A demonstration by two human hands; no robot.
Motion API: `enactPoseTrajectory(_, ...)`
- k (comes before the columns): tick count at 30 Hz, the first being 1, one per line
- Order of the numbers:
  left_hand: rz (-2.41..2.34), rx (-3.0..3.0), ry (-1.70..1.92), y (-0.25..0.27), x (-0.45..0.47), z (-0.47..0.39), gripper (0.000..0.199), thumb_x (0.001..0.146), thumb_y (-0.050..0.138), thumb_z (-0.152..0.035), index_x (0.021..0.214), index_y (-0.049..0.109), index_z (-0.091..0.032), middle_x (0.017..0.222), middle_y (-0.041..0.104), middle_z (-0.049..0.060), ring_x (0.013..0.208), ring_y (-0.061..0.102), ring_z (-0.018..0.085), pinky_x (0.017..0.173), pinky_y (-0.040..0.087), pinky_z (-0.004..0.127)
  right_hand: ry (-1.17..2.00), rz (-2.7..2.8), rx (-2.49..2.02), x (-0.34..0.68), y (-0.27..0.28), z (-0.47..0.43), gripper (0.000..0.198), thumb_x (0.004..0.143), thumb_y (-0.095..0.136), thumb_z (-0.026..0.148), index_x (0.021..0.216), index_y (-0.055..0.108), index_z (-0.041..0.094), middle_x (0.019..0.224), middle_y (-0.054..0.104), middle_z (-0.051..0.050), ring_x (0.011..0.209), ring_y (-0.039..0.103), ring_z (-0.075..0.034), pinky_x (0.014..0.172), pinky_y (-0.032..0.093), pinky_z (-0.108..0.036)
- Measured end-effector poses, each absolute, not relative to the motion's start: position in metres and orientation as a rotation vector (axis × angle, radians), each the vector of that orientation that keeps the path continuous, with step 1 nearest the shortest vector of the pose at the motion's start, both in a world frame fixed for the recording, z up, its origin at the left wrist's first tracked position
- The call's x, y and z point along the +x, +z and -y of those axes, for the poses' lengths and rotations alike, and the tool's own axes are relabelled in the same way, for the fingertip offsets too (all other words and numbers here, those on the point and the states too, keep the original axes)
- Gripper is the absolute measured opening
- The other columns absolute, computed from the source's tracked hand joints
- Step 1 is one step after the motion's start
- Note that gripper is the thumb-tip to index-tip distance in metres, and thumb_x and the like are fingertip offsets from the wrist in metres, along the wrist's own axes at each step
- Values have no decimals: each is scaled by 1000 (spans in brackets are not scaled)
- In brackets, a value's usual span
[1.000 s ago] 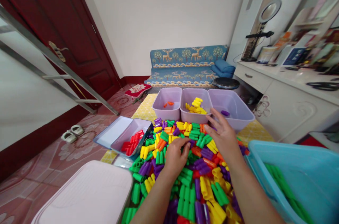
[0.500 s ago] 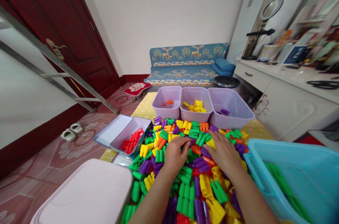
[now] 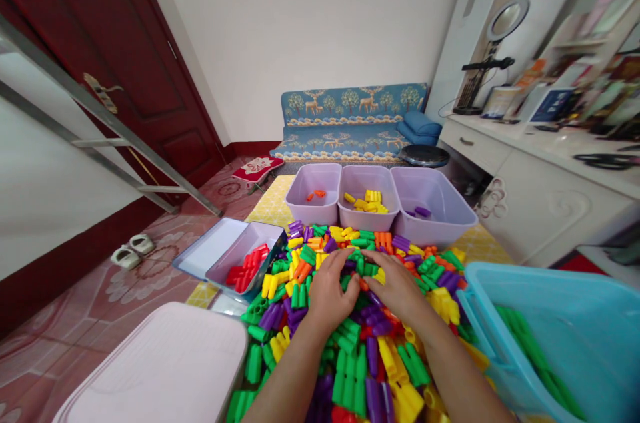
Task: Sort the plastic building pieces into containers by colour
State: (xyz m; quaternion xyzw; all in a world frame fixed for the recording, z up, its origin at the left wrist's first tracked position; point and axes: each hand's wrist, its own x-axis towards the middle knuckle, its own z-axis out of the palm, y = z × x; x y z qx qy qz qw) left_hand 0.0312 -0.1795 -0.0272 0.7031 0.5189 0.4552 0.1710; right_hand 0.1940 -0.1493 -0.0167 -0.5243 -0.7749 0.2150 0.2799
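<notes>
Heap of plastic pieces [image 3: 347,340]: multicoloured, lower middle of my remote feed
Blue tub [image 3: 600,330]: right of the heap, green pieces [image 3: 537,356] inside
Lilac bins [image 3: 369,220]: three side by side past the heap
Left hand [image 3: 331,290]: curled over the heap, I can't tell if it's gripping
Right hand [image 3: 395,283]: same curl just beside it, can't tell either

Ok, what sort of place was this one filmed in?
Probably a room in a home: a deer-patterned sofa, a cluttered white cabinet, and a pair of shoes on the tiled floor.
</notes>
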Motion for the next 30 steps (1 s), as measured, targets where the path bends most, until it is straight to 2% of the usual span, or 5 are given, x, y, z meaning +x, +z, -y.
enactPoseTrajectory(6, -1370, 1979, 1361, -25, 30, 180, 54, 75, 53, -8, 127, 54, -24, 125, 60, 6, 118, 55, 23, 101, 45, 40, 759, 1920, -1212, 181, -13, 151, 53, 70, 56, 12, 123, 59, 19, 116, 65, -8, 109, 59, -22, 100, 45, -40)
enactPoseTrajectory(13, -1265, 1880, 1474, -27, 28, 180, 49, 78, 56, -7, 124, 55, -23, 115, 64, 6, 108, 60, 20, 98, 46, 39, 1118, 1719, -1045, 177, -7, 166, 43, 79, 61, 30, 121, 58, 21, 127, 61, -8, 119, 56, -22, 102, 43, -41)
enactPoseTrajectory(20, -1301, 1815, 1496, -28, 28, 180, 41, 81, 51, -7, 118, 59, -22, 111, 66, 6, 104, 62, 20, 94, 49, 37, 823, 1764, -1195, 184, -19, 159, 38, 79, 48, 17, 113, 63, 20, 115, 65, -8, 106, 61, -21, 94, 48, -39)
enactPoseTrajectory(27, -1277, 1863, 1500, -30, 27, 179, 56, 69, 44, 4, 117, 60, -22, 106, 66, 4, 100, 63, 19, 93, 49, 35, 662, 2010, -1294, 188, -16, 159, 27, 80, 47, 15, 94, 70, 17, 102, 65, -9, 95, 63, -21, 89, 49, -36)
enactPoseTrajectory(30, -1272, 1889, 1485, -30, 27, 178, 57, 68, 42, 5, 115, 61, -21, 102, 66, 4, 97, 62, 18, 92, 49, 35, 636, 2055, -1375, 189, -12, 160, 26, 82, 48, 17, 98, 69, 17, 103, 66, -9, 96, 63, -21, 89, 48, -36)
